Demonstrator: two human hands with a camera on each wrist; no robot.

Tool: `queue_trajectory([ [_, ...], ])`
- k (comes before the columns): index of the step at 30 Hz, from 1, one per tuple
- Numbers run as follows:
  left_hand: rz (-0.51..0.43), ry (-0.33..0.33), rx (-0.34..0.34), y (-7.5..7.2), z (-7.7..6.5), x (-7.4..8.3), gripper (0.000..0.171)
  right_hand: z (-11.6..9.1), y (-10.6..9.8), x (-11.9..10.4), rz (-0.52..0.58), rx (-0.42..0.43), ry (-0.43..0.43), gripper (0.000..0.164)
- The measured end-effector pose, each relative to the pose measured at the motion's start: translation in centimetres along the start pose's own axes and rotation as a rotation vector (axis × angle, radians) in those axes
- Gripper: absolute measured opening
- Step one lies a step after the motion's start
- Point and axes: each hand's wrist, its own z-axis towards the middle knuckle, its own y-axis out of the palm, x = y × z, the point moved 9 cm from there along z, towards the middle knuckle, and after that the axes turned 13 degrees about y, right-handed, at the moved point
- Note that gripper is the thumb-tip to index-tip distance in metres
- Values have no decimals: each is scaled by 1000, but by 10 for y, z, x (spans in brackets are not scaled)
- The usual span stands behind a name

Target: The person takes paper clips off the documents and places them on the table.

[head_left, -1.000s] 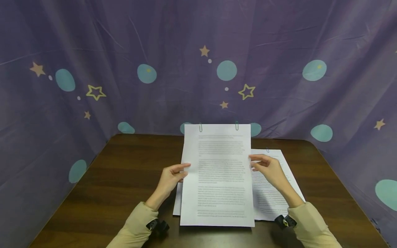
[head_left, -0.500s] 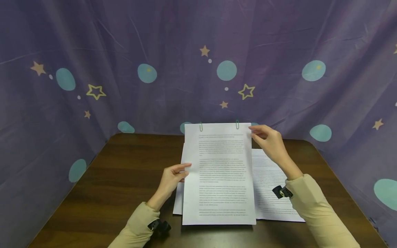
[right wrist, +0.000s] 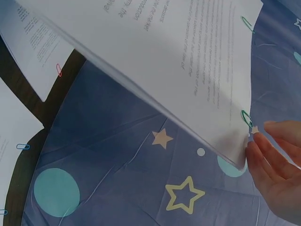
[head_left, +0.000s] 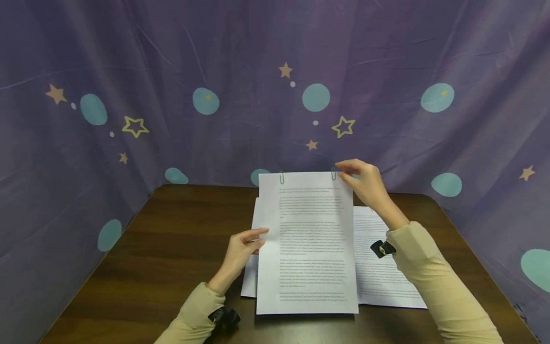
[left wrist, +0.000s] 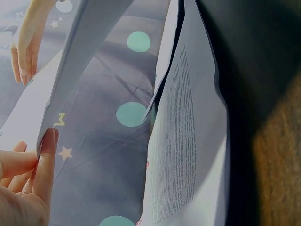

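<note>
In the head view, a stack of printed paper (head_left: 309,243) stands raised and tilted, its printed side toward me. Two green paper clips sit on its top edge, a left clip (head_left: 281,177) and a right clip (head_left: 333,174). My left hand (head_left: 238,251) pinches the stack's left edge between thumb and fingers, as the left wrist view also shows. At the top right corner is my right hand (head_left: 363,181), beside the right clip. In the right wrist view, a gap separates the right thumb and fingertips, and one fingertip (right wrist: 249,148) appears to touch the paper's edge.
More printed sheets (head_left: 382,267) lie on the brown wooden table (head_left: 185,239), partly hidden behind the raised stack. The right wrist view shows a red paper clip (right wrist: 59,70) and a blue paper clip (right wrist: 23,147) on these papers. A patterned purple curtain (head_left: 240,57) hangs behind.
My right hand has moved up along the right edge to the stack's top corner by the green clip. The left hand keeps its pinch. The stack has shifted slightly right.
</note>
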Motion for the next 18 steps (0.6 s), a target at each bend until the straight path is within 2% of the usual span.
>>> queue_trajectory([
  [13, -15, 24, 20, 1, -2, 3, 25, 4, 6, 2, -36, -33, 46, 23],
  [16, 1, 54, 8, 2, -3, 5, 24, 3, 6, 3, -37, -26, 48, 20],
  [18, 20, 97, -6, 2, -3, 7, 23, 3, 5, 4, -40, -23, 53, 18],
])
